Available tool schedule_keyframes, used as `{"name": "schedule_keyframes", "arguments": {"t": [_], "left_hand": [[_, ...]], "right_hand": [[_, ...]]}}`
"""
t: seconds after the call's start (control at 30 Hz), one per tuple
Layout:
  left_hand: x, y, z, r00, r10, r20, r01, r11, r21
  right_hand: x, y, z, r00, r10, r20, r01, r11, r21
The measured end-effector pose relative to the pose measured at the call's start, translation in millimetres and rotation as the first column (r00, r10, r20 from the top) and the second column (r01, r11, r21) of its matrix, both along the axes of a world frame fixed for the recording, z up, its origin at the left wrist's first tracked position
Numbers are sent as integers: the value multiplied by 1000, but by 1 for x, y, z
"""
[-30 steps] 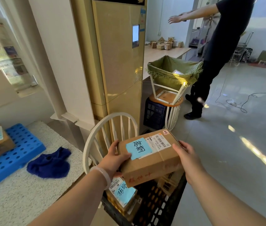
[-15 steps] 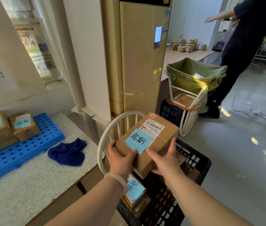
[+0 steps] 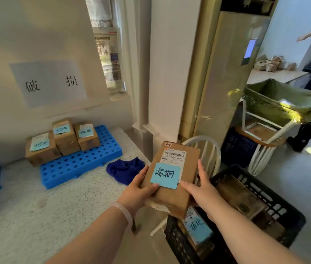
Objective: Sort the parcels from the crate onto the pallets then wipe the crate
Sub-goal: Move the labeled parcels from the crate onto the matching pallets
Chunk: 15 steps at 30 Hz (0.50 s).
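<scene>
Your left hand (image 3: 135, 191) and right hand (image 3: 202, 189) pinch cardboard parcel (image 3: 171, 195) from both sides, label up, likely so you can read blue note. Fingers (image 3: 144, 175) narrow along its edges, thumbs on top; nothing else held. Parcel in air over near end of black crate (image 3: 276, 195), beside tabletop (image 3: 55, 216). Farther: blue cloth (image 3: 125, 170), likely for wiping. Blue pallet (image 3: 80, 162) under wall sign (image 3: 47, 82) carries three parcels (image 3: 63, 138); their notes differ from yours, so probably not your target.

Going off the parcel (image 3: 171, 178) in the middle: cloth (image 3: 125, 169) on the table (image 3: 36, 206) at 9 o'clock, pallet (image 3: 78, 166) past it at 10 with three boxes (image 3: 66, 138) on its far end, chair (image 3: 208, 149) behind at 1, crate (image 3: 276, 195) at 4.
</scene>
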<state>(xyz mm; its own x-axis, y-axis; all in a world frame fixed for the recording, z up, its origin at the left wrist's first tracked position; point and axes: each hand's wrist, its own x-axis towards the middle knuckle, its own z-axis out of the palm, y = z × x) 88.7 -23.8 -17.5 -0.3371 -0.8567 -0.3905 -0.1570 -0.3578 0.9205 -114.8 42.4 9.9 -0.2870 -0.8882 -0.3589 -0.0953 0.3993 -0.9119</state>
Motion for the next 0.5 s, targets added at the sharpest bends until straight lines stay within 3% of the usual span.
{"name": "schedule_keyframes", "arguments": {"t": [0.1, 0.17, 0.37, 0.5], "left_hand": [[51, -8, 3, 997, 70, 11, -70, 996, -50], [91, -14, 3, 995, 102, 18, -100, 991, -88], [222, -38, 19, 970, 116, 212, -52, 958, -282], [306, -51, 20, 949, 197, 246, -116, 945, -307]], "right_hand": [[61, -26, 7, 969, 67, -237, -88, 993, -79], [109, -42, 5, 939, 136, -314, -177, 979, -105], [239, -96, -3, 866, 309, -394, -389, 910, -142], [321, -124, -4, 829, 406, -384, -493, 855, -160]]}}
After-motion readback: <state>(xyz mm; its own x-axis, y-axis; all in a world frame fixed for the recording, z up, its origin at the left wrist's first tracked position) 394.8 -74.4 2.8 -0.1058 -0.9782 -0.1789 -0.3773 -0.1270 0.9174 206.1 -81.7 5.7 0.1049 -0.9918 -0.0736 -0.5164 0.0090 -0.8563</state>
